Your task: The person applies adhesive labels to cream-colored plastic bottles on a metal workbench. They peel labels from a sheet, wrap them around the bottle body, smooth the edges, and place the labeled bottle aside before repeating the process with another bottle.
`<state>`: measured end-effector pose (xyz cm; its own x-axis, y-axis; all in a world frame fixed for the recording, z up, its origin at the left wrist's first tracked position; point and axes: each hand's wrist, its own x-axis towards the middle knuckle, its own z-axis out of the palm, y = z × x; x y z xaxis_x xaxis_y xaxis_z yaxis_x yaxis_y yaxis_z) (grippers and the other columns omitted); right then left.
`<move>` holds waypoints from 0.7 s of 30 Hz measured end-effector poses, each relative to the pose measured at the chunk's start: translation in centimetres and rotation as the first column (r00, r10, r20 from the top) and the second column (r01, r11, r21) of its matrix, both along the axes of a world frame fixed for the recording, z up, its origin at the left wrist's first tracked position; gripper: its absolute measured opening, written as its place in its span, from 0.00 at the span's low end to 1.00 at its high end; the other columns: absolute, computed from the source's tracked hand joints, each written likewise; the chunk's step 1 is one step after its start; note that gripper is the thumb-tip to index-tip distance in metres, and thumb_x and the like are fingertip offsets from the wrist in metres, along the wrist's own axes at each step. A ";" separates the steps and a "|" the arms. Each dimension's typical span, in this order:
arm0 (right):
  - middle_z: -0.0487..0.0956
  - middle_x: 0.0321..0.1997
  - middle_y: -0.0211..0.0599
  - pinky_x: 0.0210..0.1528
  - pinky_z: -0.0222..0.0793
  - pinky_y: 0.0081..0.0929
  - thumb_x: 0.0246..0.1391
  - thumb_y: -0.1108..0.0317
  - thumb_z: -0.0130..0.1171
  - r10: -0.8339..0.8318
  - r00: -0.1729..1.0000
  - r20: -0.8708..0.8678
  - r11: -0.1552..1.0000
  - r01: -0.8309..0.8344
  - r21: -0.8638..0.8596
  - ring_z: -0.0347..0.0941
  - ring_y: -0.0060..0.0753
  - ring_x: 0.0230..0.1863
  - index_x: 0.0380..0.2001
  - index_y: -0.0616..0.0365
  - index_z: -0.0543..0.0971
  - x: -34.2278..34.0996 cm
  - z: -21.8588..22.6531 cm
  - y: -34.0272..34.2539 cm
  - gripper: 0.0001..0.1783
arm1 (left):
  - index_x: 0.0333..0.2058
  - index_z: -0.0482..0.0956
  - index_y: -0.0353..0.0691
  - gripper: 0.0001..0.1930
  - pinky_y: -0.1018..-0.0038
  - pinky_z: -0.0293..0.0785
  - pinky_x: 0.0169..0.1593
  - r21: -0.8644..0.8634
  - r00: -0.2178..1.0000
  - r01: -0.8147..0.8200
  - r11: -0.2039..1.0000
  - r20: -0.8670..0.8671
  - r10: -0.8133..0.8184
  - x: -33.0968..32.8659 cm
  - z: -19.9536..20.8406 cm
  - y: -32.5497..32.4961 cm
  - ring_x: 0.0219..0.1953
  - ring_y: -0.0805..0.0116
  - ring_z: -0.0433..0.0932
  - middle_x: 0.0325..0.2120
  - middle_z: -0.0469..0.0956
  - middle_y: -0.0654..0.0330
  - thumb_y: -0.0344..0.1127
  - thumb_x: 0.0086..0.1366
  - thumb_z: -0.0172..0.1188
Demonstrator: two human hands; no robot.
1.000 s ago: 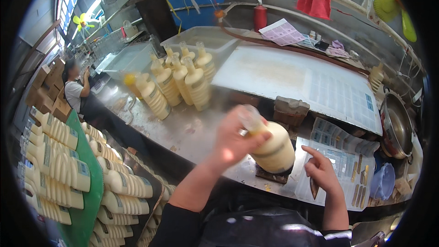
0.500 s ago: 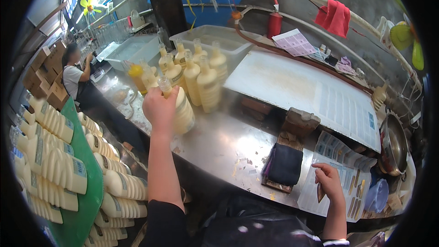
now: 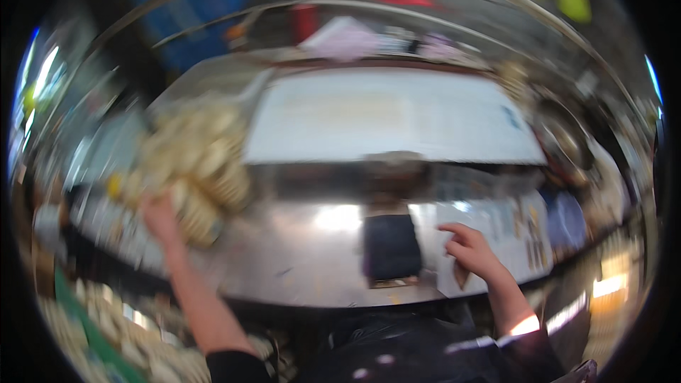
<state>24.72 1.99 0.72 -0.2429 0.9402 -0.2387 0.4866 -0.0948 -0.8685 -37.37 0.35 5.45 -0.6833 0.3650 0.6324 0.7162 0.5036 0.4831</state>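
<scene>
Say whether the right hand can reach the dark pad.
Likely yes: the dark pad lies close left of the right hand, nothing standing between, though the hand seems to hold a brown tool.

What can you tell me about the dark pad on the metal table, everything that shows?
The dark pad is roughly square, nearly black, with a purplish tint along its left edge. It looks like folded cloth, though blur hides any weave. It lies flat on a brown base, whose edge shows at the front, on the metal table, to the left of the right hand. No hand touches it, and nothing rests on it.
</scene>
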 end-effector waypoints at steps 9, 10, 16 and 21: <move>0.84 0.38 0.33 0.48 0.73 0.31 0.52 0.73 0.55 -0.195 0.975 -0.107 0.934 0.218 0.282 0.79 0.33 0.41 0.51 0.55 0.79 5.9 2.3 -4.5 0.21 | 0.54 0.76 0.37 0.32 0.52 0.77 0.47 0.362 0.830 0.328 0.873 -0.552 -0.082 12.0 2.9 9.7 0.41 0.43 0.80 0.44 0.80 0.47 0.57 0.63 0.69; 0.84 0.40 0.35 0.49 0.74 0.31 0.54 0.73 0.54 -0.314 0.946 -0.083 0.911 0.325 0.253 0.80 0.31 0.43 0.50 0.56 0.80 7.4 3.4 -5.6 0.19 | 0.54 0.76 0.36 0.29 0.53 0.78 0.46 0.414 0.844 0.477 0.775 -0.462 -0.273 14.3 3.6 11.2 0.40 0.45 0.80 0.43 0.80 0.46 0.54 0.65 0.68; 0.85 0.35 0.36 0.45 0.76 0.30 0.61 0.65 0.61 -0.874 0.467 -0.137 0.353 0.802 0.482 0.81 0.29 0.38 0.41 0.57 0.85 21.0 6.0 -16.0 0.10 | 0.60 0.77 0.37 0.21 0.68 0.72 0.62 0.480 0.318 0.811 0.336 0.121 -0.940 27.2 3.9 17.1 0.57 0.60 0.78 0.54 0.79 0.53 0.42 0.74 0.59; 0.86 0.33 0.43 0.41 0.78 0.33 0.60 0.56 0.63 -0.963 -0.223 0.153 -0.114 0.848 0.518 0.84 0.38 0.35 0.42 0.57 0.85 30.5 14.2 -27.1 0.16 | 0.57 0.78 0.36 0.16 0.72 0.71 0.63 0.488 0.126 0.802 0.343 0.424 -0.897 37.4 3.9 15.1 0.52 0.69 0.78 0.49 0.80 0.56 0.37 0.77 0.53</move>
<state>55.22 -25.09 14.96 0.9662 0.0680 0.2486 0.2287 -0.6708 -0.7055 0.07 15.46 9.34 -0.1621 0.9143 0.3712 0.2127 -0.3350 0.9179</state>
